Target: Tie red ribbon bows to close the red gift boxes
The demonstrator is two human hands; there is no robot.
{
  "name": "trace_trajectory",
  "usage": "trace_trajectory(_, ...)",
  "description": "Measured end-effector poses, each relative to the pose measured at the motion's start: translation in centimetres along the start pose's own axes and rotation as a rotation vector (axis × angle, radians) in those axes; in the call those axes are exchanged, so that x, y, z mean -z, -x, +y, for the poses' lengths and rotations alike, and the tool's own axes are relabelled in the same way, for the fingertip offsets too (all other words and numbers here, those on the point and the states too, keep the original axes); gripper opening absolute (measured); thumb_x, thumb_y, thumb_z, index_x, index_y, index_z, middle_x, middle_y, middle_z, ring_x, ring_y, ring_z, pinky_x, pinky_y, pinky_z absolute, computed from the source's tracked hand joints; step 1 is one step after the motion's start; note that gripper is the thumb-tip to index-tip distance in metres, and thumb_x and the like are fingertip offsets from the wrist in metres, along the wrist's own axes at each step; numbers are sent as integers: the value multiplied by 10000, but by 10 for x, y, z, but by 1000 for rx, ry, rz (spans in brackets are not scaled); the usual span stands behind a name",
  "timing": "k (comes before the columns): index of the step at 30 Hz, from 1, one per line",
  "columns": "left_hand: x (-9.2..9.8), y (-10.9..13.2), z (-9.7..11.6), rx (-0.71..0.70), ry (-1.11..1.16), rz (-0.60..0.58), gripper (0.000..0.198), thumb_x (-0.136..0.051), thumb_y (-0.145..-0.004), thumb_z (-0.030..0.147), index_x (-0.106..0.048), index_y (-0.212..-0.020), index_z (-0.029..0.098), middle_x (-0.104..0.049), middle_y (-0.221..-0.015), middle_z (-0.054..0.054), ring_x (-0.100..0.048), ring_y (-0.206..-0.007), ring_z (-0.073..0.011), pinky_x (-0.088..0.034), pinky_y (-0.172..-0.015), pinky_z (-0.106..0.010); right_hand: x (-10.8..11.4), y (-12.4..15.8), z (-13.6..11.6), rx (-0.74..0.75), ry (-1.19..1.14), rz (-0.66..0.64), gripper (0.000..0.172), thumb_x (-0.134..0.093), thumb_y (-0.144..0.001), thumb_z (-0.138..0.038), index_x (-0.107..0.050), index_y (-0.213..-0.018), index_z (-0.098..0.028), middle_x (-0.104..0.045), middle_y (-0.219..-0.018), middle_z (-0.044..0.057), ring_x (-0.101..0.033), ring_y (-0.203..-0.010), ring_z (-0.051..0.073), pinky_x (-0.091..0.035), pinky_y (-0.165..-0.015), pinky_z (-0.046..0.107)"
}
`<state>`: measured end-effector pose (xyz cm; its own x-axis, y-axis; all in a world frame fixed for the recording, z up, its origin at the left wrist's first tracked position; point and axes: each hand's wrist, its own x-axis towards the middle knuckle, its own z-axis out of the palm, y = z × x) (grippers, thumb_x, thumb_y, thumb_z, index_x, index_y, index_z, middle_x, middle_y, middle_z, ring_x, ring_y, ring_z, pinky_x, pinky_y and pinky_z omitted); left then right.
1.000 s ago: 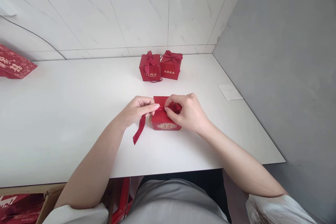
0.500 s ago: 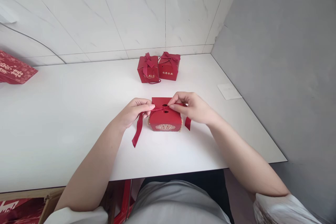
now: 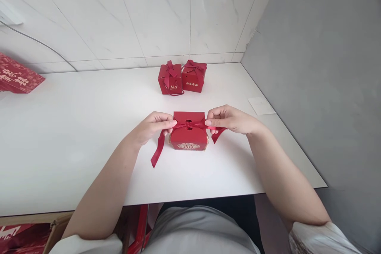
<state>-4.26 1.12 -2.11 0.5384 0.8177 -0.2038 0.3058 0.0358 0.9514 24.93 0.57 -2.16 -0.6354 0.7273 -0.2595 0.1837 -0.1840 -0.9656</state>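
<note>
A small red gift box (image 3: pixel 190 139) with a round gold pattern on its front stands on the white table before me. Across its top runs a red ribbon (image 3: pixel 196 124), crossed or knotted at the middle between two dark holes. My left hand (image 3: pixel 156 125) pinches the ribbon at the box's left edge, and a loose tail hangs below it. On the other side my right hand (image 3: pixel 228 120) pinches the ribbon just off the right edge, its tail sticking out beneath the fingers. Gold cord shows at both sides of the box.
Two red boxes with bows, one on the left (image 3: pixel 170 80) and one on the right (image 3: pixel 194 77), stand near the tiled wall. A white paper square (image 3: pixel 262 106) lies at right. A red printed package (image 3: pixel 20 75) is far left. Below the table edge sits an open carton (image 3: pixel 58 228).
My right hand has moved right, from the middle of the box top to past its right edge, drawing the ribbon out straight. The left hand keeps its pinch.
</note>
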Motion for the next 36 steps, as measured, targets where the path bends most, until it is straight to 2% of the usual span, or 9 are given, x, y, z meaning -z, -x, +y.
trace_trajectory(11, 16, -5, -8, -18, 2, -32, 408, -656, -872, 378, -527, -553, 160, -470, -583, 19, -428, -560, -92, -365, -585, -242, 5, -6, 6, 86, 2, -57, 307, -703, -885, -372, -597, -685, -164, -617, -588, -39, -516, -517, 71, -414, -519, 218)
trace_trajectory(14, 26, -4, -13, 4, 18, -124, 358, -664, -869, 415, -634, -616, 165, -571, -619, -13, -520, -590, -115, -436, -620, -253, 10, -10, 13, 104, -38, -88, 245, -732, -865, -346, -651, -740, -152, -652, -623, -19, -569, -559, 85, -441, -549, 220)
trace_trajectory(17, 34, -3, -19, -87, 51, -228, 368, -722, -814, 473, -709, -619, 162, -626, -649, -69, -573, -634, -159, -478, -602, -283, 12, -13, 18, 110, -80, -170, 220, -767, -834, -346, -691, -798, -142, -711, -714, 22, -642, -645, 121, -492, -616, 247)
trace_trajectory(20, 32, -4, -22, -230, 107, -183, 390, -778, -750, 505, -719, -535, 185, -634, -658, -108, -622, -791, -228, -503, -599, -296, 11, -14, 20, 114, -98, -216, 222, -771, -832, -350, -696, -810, -141, -721, -739, 30, -661, -681, 131, -511, -675, 263)
trace_trajectory(23, 25, -6, -23, -294, 161, -135, 273, -825, -710, 468, -777, -600, 222, -721, -856, -140, -646, -956, -266, -525, -655, -310, 10, -15, 19, 118, -96, -208, 216, -770, -835, -349, -698, -819, -146, -727, -744, 27, -657, -676, 124, -502, -663, 251)
trace_trajectory(26, 20, -7, -24, -315, 237, -124, 215, -832, -708, 466, -813, -668, 255, -755, -997, -127, -665, -786, -217, -519, -642, -334, 11, -15, 19, 132, -80, -180, 218, -763, -844, -355, -693, -812, -151, -736, -749, 31, -650, -655, 119, -487, -619, 235)
trace_trajectory(30, 16, -11, -26, -387, 277, 6, 220, -840, -683, 512, -822, -699, 293, -778, -813, -89, -556, -597, -154, -468, -553, -319, 12, -17, 20, 147, -101, -150, 199, -747, -862, -344, -696, -833, -154, -737, -741, 26, -668, -660, 118, -502, -623, 228)
trace_trajectory(33, 12, -12, -24, -458, 214, 104, 177, -829, -717, 480, -821, -728, 304, -770, -766, -73, -572, -743, -185, -500, -656, -334, 12, -19, 21, 158, -142, -146, 185, -745, -865, -333, -694, -836, -158, -737, -733, 20, -683, -675, 123, -535, -677, 246)
trace_trajectory(36, 6, -11, -20, -471, 180, 146, 136, -804, -763, 442, -820, -765, 307, -772, -776, -64, -611, -951, -228, -515, -865, -406, 11, -19, 21, 177, -144, -119, 198, -748, -861, -345, -694, -812, -161, -730, -701, 14, -681, -646, 121, -536, -651, 238)
